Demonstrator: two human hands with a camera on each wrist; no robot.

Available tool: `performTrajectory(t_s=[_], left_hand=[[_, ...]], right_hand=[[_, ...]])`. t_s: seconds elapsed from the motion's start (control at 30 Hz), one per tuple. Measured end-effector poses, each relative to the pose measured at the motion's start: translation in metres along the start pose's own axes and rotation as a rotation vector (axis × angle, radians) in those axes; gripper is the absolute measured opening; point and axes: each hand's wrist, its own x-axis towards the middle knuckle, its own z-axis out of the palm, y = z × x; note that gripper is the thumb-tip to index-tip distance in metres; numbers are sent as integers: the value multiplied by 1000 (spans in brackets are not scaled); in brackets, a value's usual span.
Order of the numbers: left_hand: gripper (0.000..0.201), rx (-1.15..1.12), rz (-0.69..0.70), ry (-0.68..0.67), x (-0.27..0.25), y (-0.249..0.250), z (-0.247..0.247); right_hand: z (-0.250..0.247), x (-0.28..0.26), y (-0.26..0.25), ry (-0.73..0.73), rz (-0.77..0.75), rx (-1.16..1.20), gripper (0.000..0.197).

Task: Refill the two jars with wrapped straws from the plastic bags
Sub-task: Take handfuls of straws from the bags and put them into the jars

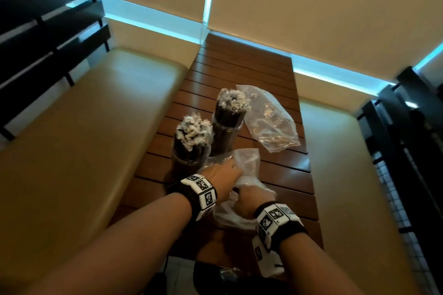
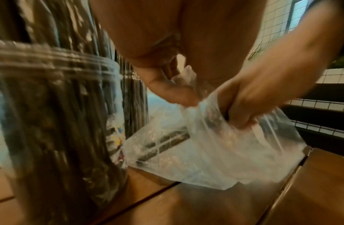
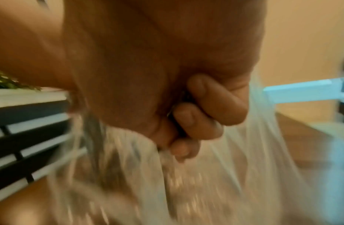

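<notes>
On the slatted wooden desk [image 1: 242, 72], both jars [image 1: 191, 148] already stand packed with wrapped straws [image 1: 232, 100], one empty plastic bag [image 1: 271, 120] lying beside the far jar. The near bag [image 2: 215, 152] looks emptied too, so the step is probably gathering it. The right hand [image 2: 250, 94] has its fingers curled, gripping the film; the left hand [image 1: 223, 172] pinches the edge. Bunch it away from the jars to avoid tipping them.

Dim, warm indoor light, with cool blue strips glowing along the wall. The head view bends straight lines at its edges (the dark railings especially). Both wrist views are badly motion-blurred, the right wrist view worst, its plastic bag [image 3: 196, 182] smeared.
</notes>
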Motion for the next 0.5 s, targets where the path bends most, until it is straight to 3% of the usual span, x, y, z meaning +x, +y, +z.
performTrajectory(t_s=[0.07,0.2,0.4,0.5], left_hand=[[41,-44,-45,1,10,2,8],[46,-30,-129,-34,25,7,14],[39,-54,-163,-111,30,10,7],[66,-108,-146,-143,28,6,-4]], right_hand=[[-37,-10,8,-103,-21,-120,31],[-114,-45,19,-138,-8,-296,31],[-200,-89,31,-68,39,-297,25],[-213,-87,39,21,32,-163,28]])
